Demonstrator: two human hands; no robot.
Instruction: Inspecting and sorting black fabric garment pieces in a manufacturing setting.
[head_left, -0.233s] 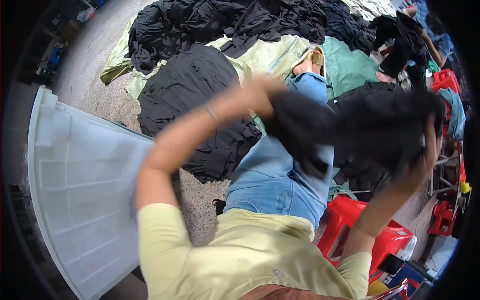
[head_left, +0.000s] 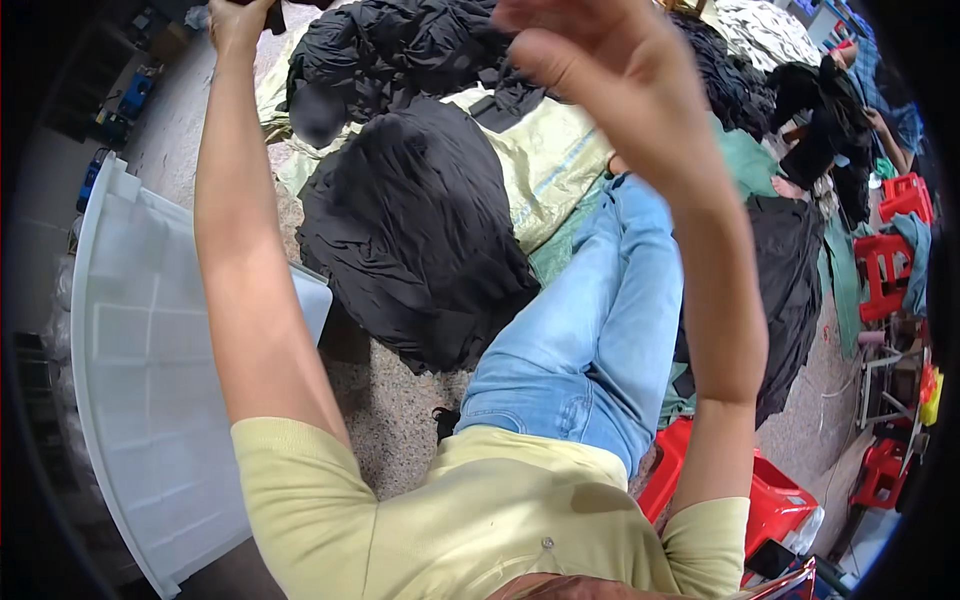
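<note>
Stretched far forward to the upper left, my left hand (head_left: 238,24) is closed at the picture's top edge. Black cloth (head_left: 275,16) shows beside its fingers; most of it lies outside the picture. My right hand (head_left: 625,75) is raised at the top centre, slightly blurred. Its thumb stands apart from the fingers and nothing shows in it. Beyond my knees on the left lies a large heap of black cloth (head_left: 410,230). Another black cloth pile (head_left: 785,270) lies to the right of my legs, partly behind my right forearm.
A large white plastic bin (head_left: 150,380) stands at my left. Further black heaps (head_left: 400,60) lie on pale yellow sheeting (head_left: 550,160). Red stools (head_left: 780,495) stand at my right. At the far right another person's arm (head_left: 890,140) reaches by dark cloth.
My left hand has swung forward and left to the top edge. My right hand has come up and inward, letting go of the black cloth that both hands held.
</note>
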